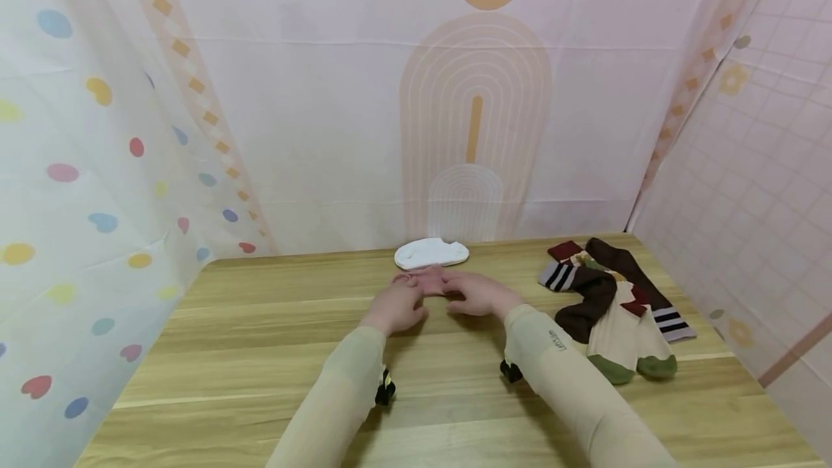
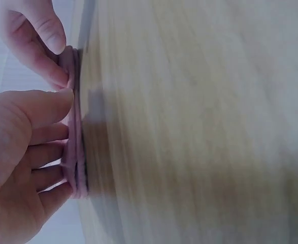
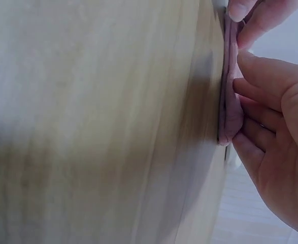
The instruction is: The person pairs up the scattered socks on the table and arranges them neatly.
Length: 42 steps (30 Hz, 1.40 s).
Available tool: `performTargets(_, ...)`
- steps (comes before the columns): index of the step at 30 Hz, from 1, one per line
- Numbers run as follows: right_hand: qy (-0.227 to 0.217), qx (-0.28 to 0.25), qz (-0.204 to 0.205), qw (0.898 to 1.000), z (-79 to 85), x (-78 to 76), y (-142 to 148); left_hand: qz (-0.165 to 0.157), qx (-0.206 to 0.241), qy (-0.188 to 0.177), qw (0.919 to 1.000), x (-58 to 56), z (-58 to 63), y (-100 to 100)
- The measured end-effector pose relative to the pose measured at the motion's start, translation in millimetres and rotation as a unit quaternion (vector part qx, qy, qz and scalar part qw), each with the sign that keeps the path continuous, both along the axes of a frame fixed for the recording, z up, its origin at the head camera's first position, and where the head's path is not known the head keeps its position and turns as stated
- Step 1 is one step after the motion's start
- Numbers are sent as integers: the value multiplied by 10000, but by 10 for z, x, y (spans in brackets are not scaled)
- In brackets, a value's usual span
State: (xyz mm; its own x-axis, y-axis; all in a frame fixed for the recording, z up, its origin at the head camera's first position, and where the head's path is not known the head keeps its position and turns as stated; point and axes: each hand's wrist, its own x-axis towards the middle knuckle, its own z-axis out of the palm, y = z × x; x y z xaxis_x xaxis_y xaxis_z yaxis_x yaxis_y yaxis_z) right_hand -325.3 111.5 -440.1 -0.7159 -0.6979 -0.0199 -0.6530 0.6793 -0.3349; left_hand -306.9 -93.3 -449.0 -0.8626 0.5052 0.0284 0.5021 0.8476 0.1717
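A pink folded piece of fabric, perhaps a sock, lies flat on the table near its back edge. My left hand rests its fingertips on the left part of it. From the other side my right hand touches the right part. In the left wrist view, stacked layers of the pink fabric show edge-on, with the left fingers fairly straight against them. The right wrist view has the right fingers and thumb lying along the fabric. Just behind it sits a white folded item, its kind unclear.
On the right side of the table several socks lie loosely overlapped: dark brown ones with striped cuffs and cream ones with green toes. The wooden table meets patterned cloth hangings at the back and sides.
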Motion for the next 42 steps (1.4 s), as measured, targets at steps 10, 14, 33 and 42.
performTargets(10, 181, -103, -196, 9996, 57, 6, 54, -323, 428, -94, 9985, 56, 53, -11)
performTargets(14, 217, -299, -219, 9991, 79, 41, 95, -369, 655, -121, 9971, 80, 79, -33)
performTargets(33, 207, -865, -817, 9927, 187, 459, 718, -1082, 1418, 322, 9834, 287, 96, -183)
performTargets(42, 308, -1015, -1303, 9858, 169, 594, 1071, -903, 1938, -198, 9767, 398, 119, -170)
